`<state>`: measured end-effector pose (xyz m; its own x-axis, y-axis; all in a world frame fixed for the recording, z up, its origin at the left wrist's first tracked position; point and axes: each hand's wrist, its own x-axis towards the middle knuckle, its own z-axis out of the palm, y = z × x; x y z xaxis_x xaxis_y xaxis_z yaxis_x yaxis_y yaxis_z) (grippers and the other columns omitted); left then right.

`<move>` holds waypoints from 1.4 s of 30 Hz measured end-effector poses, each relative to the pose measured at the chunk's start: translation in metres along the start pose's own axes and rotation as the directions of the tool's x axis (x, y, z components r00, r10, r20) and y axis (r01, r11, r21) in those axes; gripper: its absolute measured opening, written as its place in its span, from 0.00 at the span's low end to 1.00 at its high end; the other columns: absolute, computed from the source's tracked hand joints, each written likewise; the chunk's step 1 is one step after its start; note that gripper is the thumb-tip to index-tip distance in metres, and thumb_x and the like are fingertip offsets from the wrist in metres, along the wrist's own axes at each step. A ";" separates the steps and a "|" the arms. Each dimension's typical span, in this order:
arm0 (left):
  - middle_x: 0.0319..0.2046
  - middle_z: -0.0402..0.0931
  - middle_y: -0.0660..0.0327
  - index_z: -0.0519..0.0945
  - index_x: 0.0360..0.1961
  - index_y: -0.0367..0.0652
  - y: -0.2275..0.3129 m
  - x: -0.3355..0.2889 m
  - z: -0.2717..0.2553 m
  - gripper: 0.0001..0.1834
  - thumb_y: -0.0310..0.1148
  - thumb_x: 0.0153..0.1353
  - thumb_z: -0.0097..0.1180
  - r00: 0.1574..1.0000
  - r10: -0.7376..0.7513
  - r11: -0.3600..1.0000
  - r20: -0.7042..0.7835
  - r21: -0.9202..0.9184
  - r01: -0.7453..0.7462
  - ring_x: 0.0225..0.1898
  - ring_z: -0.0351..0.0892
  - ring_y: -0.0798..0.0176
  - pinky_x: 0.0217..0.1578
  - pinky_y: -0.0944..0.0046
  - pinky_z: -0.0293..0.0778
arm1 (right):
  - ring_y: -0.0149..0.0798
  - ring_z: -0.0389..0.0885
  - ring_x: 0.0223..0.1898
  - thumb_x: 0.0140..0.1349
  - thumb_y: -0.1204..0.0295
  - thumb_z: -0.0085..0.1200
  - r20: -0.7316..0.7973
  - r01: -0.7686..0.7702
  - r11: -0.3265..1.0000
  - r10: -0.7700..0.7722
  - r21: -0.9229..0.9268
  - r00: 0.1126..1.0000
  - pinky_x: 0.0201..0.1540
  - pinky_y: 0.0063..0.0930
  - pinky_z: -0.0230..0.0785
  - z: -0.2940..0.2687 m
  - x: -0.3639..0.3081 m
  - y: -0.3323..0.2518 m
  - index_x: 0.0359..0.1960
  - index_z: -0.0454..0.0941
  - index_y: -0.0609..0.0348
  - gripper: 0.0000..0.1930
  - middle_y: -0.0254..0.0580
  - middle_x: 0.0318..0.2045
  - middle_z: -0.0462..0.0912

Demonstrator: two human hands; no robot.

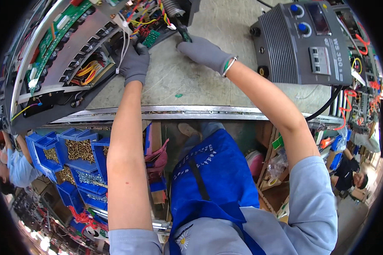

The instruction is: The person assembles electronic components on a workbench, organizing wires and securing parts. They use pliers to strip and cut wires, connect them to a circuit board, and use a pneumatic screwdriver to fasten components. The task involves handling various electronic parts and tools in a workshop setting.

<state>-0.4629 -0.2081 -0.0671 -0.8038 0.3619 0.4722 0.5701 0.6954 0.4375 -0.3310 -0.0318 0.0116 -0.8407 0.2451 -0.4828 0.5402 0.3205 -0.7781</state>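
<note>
Gripping a dark tool handle (184, 35), the gloved right hand (205, 52) sits just beside the open chassis (70, 47), which extends ahead and left of both hands. The gloved left hand (135, 64) reaches toward its wiring (144, 22); its grip cannot be determined. A green circuit board (151, 38) lies between the hands, slightly ahead.

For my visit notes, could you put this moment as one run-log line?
left hand: in open unit, beside small green board | right hand: gripping dark tool | nearby: grey machine, blue bins
</note>
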 end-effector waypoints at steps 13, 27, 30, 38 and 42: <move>0.27 0.78 0.48 0.74 0.36 0.37 0.016 -0.002 -0.011 0.13 0.35 0.53 0.53 0.998 -0.061 0.998 0.033 0.002 0.061 0.29 0.79 0.49 0.32 0.55 0.73 | 0.29 0.69 0.17 0.56 0.51 0.46 0.110 0.064 0.983 -0.084 0.172 0.990 0.22 0.25 0.63 -0.021 -0.006 -0.025 0.28 0.73 0.60 0.21 0.36 0.17 0.73; 0.31 0.78 0.48 0.73 0.40 0.38 0.019 0.000 -0.013 0.16 0.38 0.53 0.53 0.988 -0.125 0.991 0.092 0.057 0.121 0.34 0.78 0.46 0.37 0.53 0.72 | 0.32 0.71 0.19 0.50 0.53 0.51 0.052 0.033 0.974 -0.046 0.224 0.998 0.26 0.23 0.69 -0.009 -0.005 0.003 0.31 0.75 0.58 0.19 0.35 0.20 0.72; 0.31 0.78 0.47 0.73 0.40 0.38 0.022 0.001 -0.014 0.16 0.37 0.53 0.53 0.989 -0.120 0.991 0.085 0.063 0.115 0.33 0.79 0.47 0.36 0.53 0.73 | 0.28 0.70 0.26 0.51 0.56 0.53 0.180 -0.072 0.798 -0.047 0.598 0.982 0.31 0.24 0.67 -0.008 0.000 0.022 0.32 0.75 0.50 0.14 0.28 0.23 0.71; 0.27 0.79 0.49 0.74 0.39 0.38 0.014 0.001 -0.009 0.14 0.35 0.54 0.52 0.999 -0.031 0.999 0.039 -0.027 0.032 0.30 0.80 0.47 0.35 0.54 0.73 | 0.26 0.72 0.29 0.48 0.47 0.59 0.250 -0.159 0.784 0.005 0.600 0.968 0.33 0.27 0.70 -0.024 0.005 0.005 0.40 0.77 0.46 0.23 0.25 0.26 0.71; 0.33 0.78 0.48 0.74 0.38 0.38 -0.003 -0.001 0.001 0.13 0.34 0.53 0.53 0.999 0.034 0.998 -0.037 -0.047 -0.036 0.37 0.79 0.48 0.39 0.55 0.73 | 0.26 0.73 0.24 0.53 0.51 0.54 0.151 -0.040 0.937 -0.014 0.348 0.989 0.26 0.22 0.70 -0.016 0.015 -0.006 0.34 0.75 0.53 0.18 0.28 0.24 0.72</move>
<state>-0.4641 -0.2104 -0.0695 -0.7772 0.3617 0.5150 0.6057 0.6520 0.4561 -0.3457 -0.0150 0.0155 -0.8442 0.1000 -0.5267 0.5267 -0.0282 -0.8496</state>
